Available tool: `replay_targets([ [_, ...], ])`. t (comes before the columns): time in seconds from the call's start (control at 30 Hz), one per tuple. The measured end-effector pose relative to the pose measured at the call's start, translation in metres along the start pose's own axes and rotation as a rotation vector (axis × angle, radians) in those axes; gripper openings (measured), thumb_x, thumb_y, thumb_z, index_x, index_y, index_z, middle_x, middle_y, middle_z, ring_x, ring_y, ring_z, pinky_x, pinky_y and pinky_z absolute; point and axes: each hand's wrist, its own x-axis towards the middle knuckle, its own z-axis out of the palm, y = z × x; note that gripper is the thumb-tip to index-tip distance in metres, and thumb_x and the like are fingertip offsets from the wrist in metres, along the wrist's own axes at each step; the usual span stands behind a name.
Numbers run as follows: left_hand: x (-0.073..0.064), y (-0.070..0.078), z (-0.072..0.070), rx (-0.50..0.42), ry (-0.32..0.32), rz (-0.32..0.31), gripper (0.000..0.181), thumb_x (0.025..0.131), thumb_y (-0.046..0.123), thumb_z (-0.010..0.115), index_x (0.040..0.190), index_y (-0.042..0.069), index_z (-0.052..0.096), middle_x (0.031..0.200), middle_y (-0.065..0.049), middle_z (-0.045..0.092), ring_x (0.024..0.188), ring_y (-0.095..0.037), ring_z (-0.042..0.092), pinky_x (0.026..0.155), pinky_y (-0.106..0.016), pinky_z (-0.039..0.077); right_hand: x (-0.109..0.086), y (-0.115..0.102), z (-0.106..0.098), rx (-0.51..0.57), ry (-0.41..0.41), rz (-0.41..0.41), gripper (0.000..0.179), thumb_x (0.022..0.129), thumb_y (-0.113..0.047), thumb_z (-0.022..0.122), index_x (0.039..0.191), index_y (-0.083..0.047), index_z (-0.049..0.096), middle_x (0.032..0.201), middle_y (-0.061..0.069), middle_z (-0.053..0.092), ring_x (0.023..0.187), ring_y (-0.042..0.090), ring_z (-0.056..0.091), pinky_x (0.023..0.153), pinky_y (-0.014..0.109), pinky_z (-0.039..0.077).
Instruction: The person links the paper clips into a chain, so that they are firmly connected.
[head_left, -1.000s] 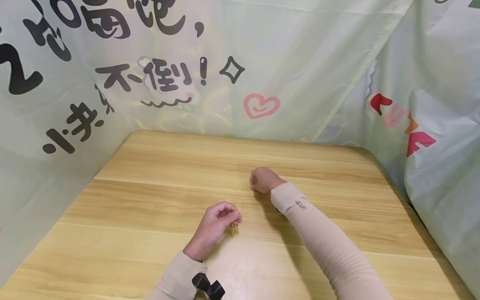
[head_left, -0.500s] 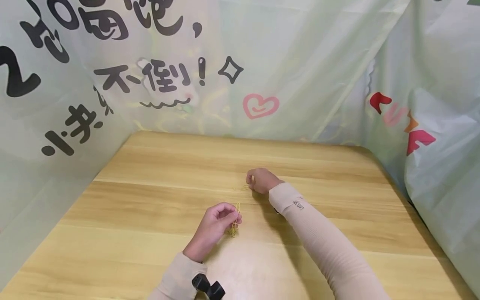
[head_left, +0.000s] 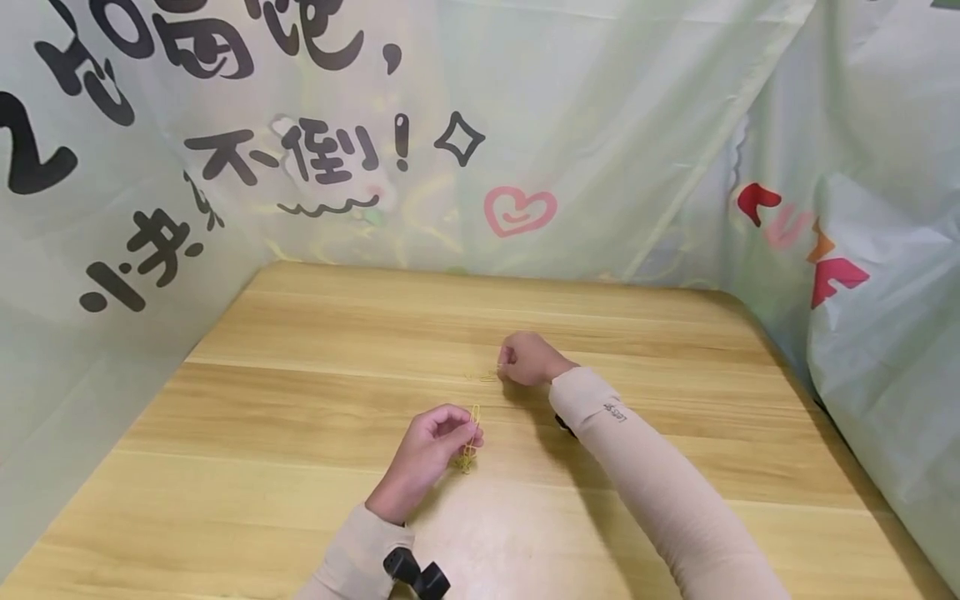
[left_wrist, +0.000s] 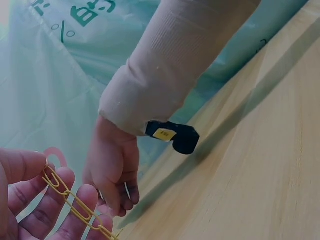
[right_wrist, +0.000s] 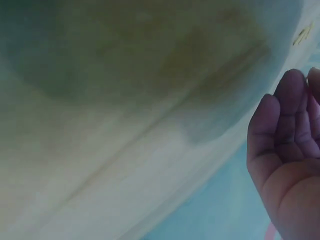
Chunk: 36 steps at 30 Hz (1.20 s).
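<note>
My left hand [head_left: 431, 454] pinches a chain of linked yellow paper clips [left_wrist: 80, 212] between thumb and fingers. One clip stands up above the fingertips, and the rest hang bunched below, close over the table. Farther back, my right hand [head_left: 531, 360] reaches down with bent fingers, its fingertips right beside a few loose yellow paper clips [head_left: 486, 377] on the wood. In the right wrist view, the thumb and fingertips [right_wrist: 291, 87] of this hand nearly meet, and loose clips [right_wrist: 302, 35] lie beyond them. I cannot tell whether a clip is between them.
The wooden table [head_left: 315, 400] reaches back to printed pale green sheeting [head_left: 600, 150], which encloses the back and both sides. A black device [head_left: 416, 573] is strapped at the left wrist, and another device [left_wrist: 175, 136] at the right one. Both forearms wear beige sleeves.
My right hand shifts slightly left and lifts off the loose clips, then comes back right and down beside them. My left hand keeps its place with the paper clip chain.
</note>
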Motion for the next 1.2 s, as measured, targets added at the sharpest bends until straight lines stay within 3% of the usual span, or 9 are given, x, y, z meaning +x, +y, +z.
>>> replay_targets([
  [0.1, 0.001, 0.0, 0.0, 0.01, -0.005, 0.004, 0.013, 0.093, 0.002, 0.06, 0.099, -0.009, 0.059, 0.091, -0.015, 0.065, 0.085, -0.02, 0.063, 0.076, -0.028, 0.053, -0.006, 0.004, 0.0, 0.063, -0.02, -0.002, 0.011, 0.091, -0.008, 0.064, 0.101, -0.005, 0.064, 0.081, 0.004, 0.06, 0.071, 0.016, 0.056, 0.068, 0.031, 0.048],
  [0.23, 0.001, 0.0, -0.001, 0.017, -0.007, 0.004, 0.013, 0.093, 0.003, 0.061, 0.099, -0.008, 0.06, 0.094, -0.019, 0.065, 0.086, -0.021, 0.063, 0.077, -0.03, 0.052, -0.013, 0.007, 0.001, 0.121, -0.055, 0.018, 0.027, 0.094, -0.004, 0.054, 0.119, -0.007, 0.063, 0.064, 0.001, 0.052, 0.054, 0.012, 0.045, 0.056, 0.027, 0.041],
  [0.33, 0.0, 0.0, -0.001, 0.006, -0.004, 0.0, 0.011, 0.093, 0.003, 0.061, 0.098, -0.006, 0.06, 0.095, -0.021, 0.064, 0.086, -0.022, 0.063, 0.077, -0.03, 0.052, -0.018, 0.007, 0.001, 0.132, -0.051, 0.01, 0.029, 0.093, -0.002, 0.05, 0.118, -0.007, 0.064, 0.059, 0.001, 0.048, 0.05, 0.012, 0.04, 0.055, 0.027, 0.039],
  [0.47, 0.0, -0.001, -0.001, -0.007, 0.001, -0.004, 0.009, 0.092, 0.002, 0.061, 0.097, -0.005, 0.06, 0.095, -0.021, 0.064, 0.085, -0.021, 0.063, 0.076, -0.03, 0.052, -0.025, 0.006, 0.002, 0.166, -0.033, -0.015, 0.024, 0.091, -0.001, 0.053, 0.114, -0.003, 0.061, 0.068, 0.004, 0.056, 0.054, 0.013, 0.046, 0.056, 0.027, 0.042],
  [0.7, 0.001, -0.001, -0.002, 0.005, -0.003, 0.001, 0.01, 0.093, 0.004, 0.061, 0.097, -0.005, 0.06, 0.09, -0.013, 0.065, 0.084, -0.022, 0.062, 0.075, -0.03, 0.052, -0.037, 0.003, 0.002, 0.299, -0.016, -0.033, 0.021, 0.09, -0.001, 0.057, 0.111, -0.002, 0.056, 0.07, 0.006, 0.058, 0.052, 0.013, 0.044, 0.051, 0.027, 0.039],
  [1.0, 0.001, 0.003, 0.0, -0.001, 0.008, 0.009, 0.011, 0.092, 0.002, 0.062, 0.097, -0.008, 0.06, 0.088, -0.011, 0.066, 0.082, -0.019, 0.062, 0.073, -0.027, 0.052, -0.049, -0.009, 0.001, 0.503, 0.118, -0.06, 0.02, 0.091, 0.007, 0.056, 0.111, 0.004, 0.057, 0.087, 0.016, 0.064, 0.076, 0.024, 0.062, 0.07, 0.033, 0.052],
  [1.2, -0.003, 0.001, -0.001, 0.01, 0.0, 0.003, 0.012, 0.092, 0.004, 0.062, 0.098, -0.007, 0.06, 0.088, -0.011, 0.066, 0.082, -0.019, 0.062, 0.075, -0.029, 0.052, -0.055, -0.015, 0.007, 0.614, 0.154, -0.089, 0.027, 0.083, 0.018, 0.055, 0.108, 0.009, 0.057, 0.094, 0.015, 0.061, 0.085, 0.024, 0.061, 0.081, 0.034, 0.054],
])
